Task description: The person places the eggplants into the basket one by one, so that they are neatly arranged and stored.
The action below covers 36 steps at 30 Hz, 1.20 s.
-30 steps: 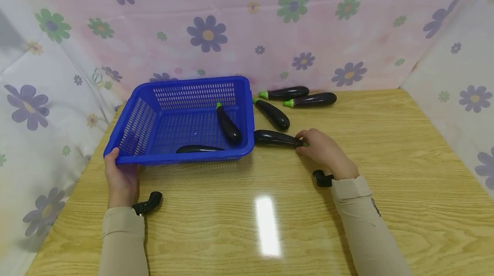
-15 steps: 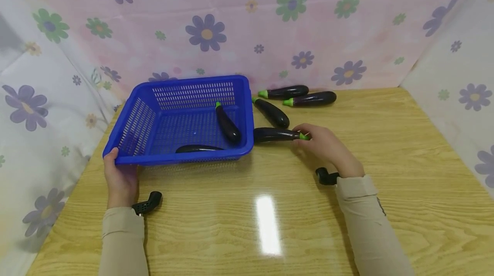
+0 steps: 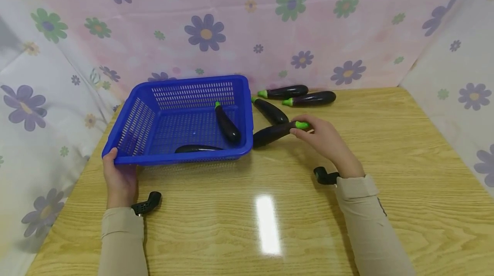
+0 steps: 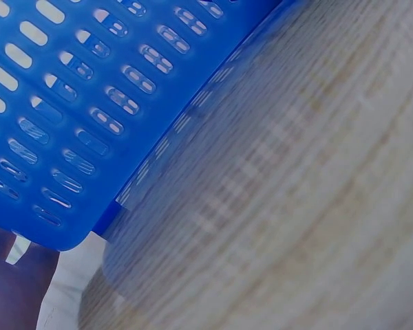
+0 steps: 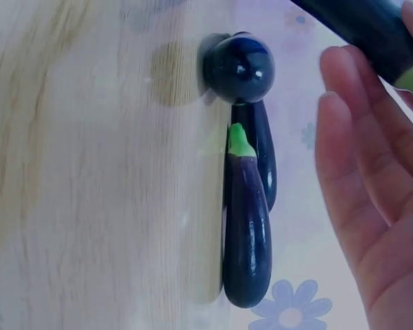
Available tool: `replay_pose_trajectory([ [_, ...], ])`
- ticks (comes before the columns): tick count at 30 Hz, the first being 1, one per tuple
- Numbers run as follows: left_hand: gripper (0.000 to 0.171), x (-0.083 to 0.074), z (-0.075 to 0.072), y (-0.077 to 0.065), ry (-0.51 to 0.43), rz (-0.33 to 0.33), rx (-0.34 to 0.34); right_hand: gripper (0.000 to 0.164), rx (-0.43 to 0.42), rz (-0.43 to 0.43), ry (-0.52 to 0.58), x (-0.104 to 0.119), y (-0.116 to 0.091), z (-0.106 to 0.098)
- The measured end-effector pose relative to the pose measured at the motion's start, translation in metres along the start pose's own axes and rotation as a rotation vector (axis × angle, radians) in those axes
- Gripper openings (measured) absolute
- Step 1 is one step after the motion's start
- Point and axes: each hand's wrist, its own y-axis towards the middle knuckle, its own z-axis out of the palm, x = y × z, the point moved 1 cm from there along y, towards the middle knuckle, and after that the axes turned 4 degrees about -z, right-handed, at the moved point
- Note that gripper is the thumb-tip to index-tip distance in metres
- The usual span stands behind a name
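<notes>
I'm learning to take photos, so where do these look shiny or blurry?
Head view: white glare on the yellow-brown wood-grain table; left wrist view: that table is blurry, the blue slotted plastic basket crisper; right wrist view: bright spots on the glossy dark-purple eggplants.

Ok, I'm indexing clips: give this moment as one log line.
left hand grips basket corner | right hand pinches eggplant near stem | basket: two eggplants visible | table: three eggplants

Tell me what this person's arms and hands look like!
The left hand and right hand wear no gloves. Beige cloth sleeves reach the wrists. Each wrist has a small, black, bent gadget, the left one dotted with holes. The right sleeve has a dark patch.
</notes>
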Motion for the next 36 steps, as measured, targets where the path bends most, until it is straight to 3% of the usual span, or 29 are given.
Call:
replay_pose_trajectory([
  [17, 0.05, 0.0, 0.0, -0.001, 0.03, 0.008, -0.001, 0.043, -0.103, 0.006, 0.052, 0.016, -0.003, -0.002],
  [36, 0.051, 0.001, 0.0, 0.001, -0.013, 0.009, -0.009, 0.031, -0.286, -0.14, 0.098, 0.029, -0.009, -0.011],
])
